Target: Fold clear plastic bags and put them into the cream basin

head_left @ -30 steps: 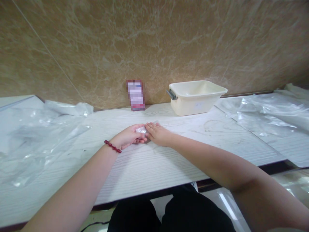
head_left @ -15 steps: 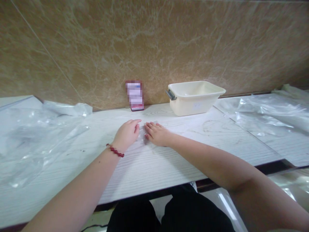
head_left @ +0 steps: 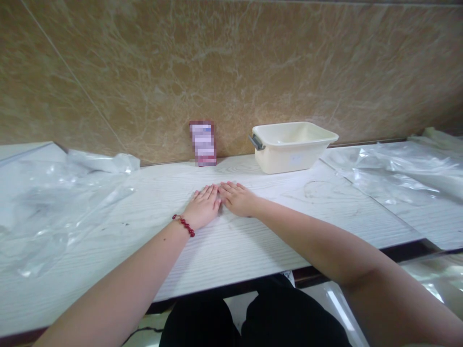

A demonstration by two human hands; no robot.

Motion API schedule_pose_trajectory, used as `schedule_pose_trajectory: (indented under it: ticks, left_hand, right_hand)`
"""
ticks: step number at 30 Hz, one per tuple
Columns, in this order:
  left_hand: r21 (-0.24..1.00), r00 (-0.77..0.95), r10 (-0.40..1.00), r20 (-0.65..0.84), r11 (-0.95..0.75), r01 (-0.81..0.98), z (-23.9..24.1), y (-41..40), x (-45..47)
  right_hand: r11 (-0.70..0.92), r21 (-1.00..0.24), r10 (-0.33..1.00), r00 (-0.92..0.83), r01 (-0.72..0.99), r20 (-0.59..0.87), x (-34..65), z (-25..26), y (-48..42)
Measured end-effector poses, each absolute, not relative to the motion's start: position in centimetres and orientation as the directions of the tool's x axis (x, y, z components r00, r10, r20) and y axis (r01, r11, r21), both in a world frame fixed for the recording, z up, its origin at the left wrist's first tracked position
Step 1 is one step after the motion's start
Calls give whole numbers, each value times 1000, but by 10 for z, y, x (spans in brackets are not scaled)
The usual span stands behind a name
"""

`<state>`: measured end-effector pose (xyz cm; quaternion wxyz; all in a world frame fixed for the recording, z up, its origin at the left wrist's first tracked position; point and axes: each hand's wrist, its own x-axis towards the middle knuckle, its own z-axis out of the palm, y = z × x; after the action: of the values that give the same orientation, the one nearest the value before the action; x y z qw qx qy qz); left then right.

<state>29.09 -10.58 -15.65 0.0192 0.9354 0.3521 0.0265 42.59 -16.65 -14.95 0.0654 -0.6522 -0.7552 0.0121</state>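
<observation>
Palm down near the middle of the white wood-grain table (head_left: 231,260), my left hand (head_left: 204,207) lies flat with its fingers stretched forward. A red bead bracelet (head_left: 186,225) circles that wrist. My right hand (head_left: 237,198) rests flat beside it, and the fingers of the two hands meet or nearly touch. Whatever lies beneath the palms is covered; the clear plastic piece seen there a moment ago is hidden now. Neither hand grips anything.
A cream plastic bin (head_left: 282,156) with a grey handle stands against the marble-patterned wall. Left of it, a blurred-out phone-like object (head_left: 204,143) leans on the wall. Clear plastic bags lie at the left (head_left: 65,193) and at the right (head_left: 398,168).
My left hand has come down flat and moved right, against my right hand. The clear plastic between them is now covered. My right hand has barely moved.
</observation>
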Motion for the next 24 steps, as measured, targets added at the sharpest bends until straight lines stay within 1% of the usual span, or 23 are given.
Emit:
schedule_pose_trajectory:
  ticks: [6, 10, 17, 19, 23, 24]
  left_hand:
    - [61, 694, 718, -58, -691, 720, -151, -110, 287]
    - [56, 675, 732, -93, -673, 738, -148, -110, 284]
    - [42, 666, 738, -104, -666, 745, -147, -110, 283]
    - [36, 662, 741, -109, -663, 748, -147, -111, 284]
    - [31, 660, 743, -114, -661, 749, -146, -112, 284]
    - [34, 660, 743, -112, -661, 749, -146, -112, 284]
  right_hand:
    - [27, -145, 998, -34, 989, -48, 436, -144, -164]
    - [-43, -153, 993, 25, 987, -119, 443, -140, -163]
    - [-172, -155, 976, 147, 973, -162, 454, -139, -160]
    - [-199, -156, 977, 183, 968, -109, 458, -143, -158]
    - [-172, -176, 971, 197, 969, 138, 471, -149, -149]
    - [-152, -191, 966, 187, 970, 178, 474, -150, -146]
